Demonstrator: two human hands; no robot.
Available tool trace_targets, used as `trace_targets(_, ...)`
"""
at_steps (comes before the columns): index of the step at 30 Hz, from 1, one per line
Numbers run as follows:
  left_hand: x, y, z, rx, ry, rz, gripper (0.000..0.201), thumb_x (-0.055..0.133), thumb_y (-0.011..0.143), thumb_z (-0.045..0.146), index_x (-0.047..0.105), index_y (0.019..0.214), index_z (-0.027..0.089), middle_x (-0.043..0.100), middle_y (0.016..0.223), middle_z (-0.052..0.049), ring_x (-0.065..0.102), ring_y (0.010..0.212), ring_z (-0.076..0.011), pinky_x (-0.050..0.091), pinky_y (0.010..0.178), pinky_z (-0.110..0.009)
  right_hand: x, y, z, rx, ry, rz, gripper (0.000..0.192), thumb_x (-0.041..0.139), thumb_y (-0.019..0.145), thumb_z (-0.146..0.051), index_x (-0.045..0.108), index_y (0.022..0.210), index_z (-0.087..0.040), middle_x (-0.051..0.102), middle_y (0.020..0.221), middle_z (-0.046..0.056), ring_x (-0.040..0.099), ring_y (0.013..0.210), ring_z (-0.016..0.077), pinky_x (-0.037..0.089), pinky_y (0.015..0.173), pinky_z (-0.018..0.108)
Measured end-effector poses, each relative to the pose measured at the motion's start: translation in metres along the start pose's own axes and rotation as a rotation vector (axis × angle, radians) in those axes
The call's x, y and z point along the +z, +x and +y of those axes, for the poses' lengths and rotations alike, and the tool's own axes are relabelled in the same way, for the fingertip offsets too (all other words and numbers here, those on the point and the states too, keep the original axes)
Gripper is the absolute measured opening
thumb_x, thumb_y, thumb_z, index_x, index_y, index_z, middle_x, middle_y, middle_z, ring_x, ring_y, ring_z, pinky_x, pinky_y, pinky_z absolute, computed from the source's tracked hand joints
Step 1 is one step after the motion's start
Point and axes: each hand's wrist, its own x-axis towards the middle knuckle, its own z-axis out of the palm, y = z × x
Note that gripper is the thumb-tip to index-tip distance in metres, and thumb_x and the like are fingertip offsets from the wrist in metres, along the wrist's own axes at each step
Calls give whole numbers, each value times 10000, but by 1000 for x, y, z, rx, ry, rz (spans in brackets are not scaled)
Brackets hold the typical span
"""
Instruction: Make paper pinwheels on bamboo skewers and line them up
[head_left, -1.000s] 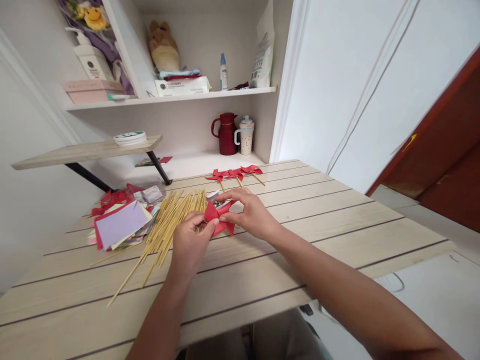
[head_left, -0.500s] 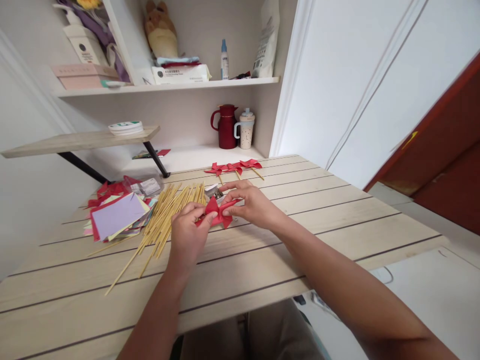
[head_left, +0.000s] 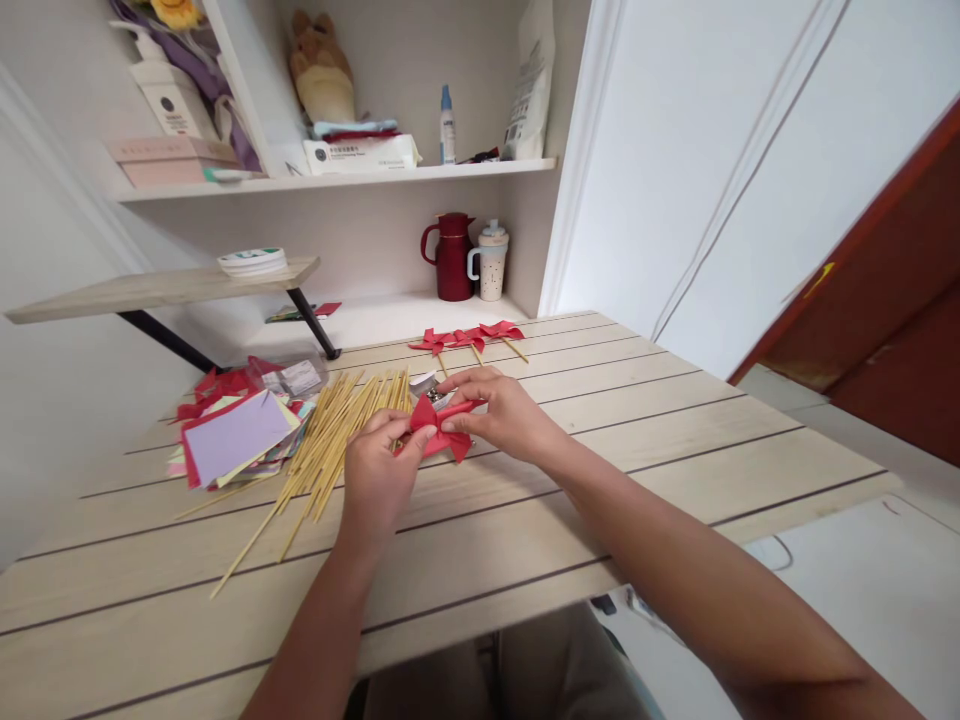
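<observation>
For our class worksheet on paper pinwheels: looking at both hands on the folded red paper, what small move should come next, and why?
Probably pin the centre. The left hand and right hand pinch the folded red paper pinwheel together above the pale wooden table, with no stick attached; loose bamboo sticks lie just beside it.

Red folded paper pinwheel (head_left: 441,428), flaps partly gathered, just above table, beside sticks

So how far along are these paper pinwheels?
Done: three red pinwheels on sticks lie at the table's far side. In hand: the left hand and right hand fold another red paper piece. Left: a large pile of bare sticks and a stack of colored paper, so most remains.
</observation>
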Motion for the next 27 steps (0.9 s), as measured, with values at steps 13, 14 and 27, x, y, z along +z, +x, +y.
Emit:
trace_targets(13, -3, 1, 10, -149, -262, -112, 279, 573, 865, 443, 717, 776, 221, 687, 897, -55, 614, 912, -230, 458, 878, -347, 2, 0, -1, -9, 58, 43, 51, 740, 761, -206, 758, 803, -230, 752, 985, 45, 636, 1035, 235, 473, 938, 397)
trace_targets(14, -3, 0, 11, -175, -298, -122, 316, 543, 887, 476, 732, 881, 222, 696, 989, -67, 613, 1004, -242, 439, 946, -365, 1, 0, -1, 20, 89, 48, 45, 735, 762, -220, 758, 801, -222, 749, 978, 49, 645, 1009, 232, 480, 917, 388)
trace_targets(27, 1, 1, -4, -376, -638, 5, 1003, 734, 709, 622, 237, 1516, 292, 464, 1432, -163, 470, 1340, -277, 421, 1066, -402, 6, 1, -7, 270, 597, 96, 240, 778, 687, -361, 724, 812, -163, 721, 765, 24, 644, 718, 174, 493, 740, 326)
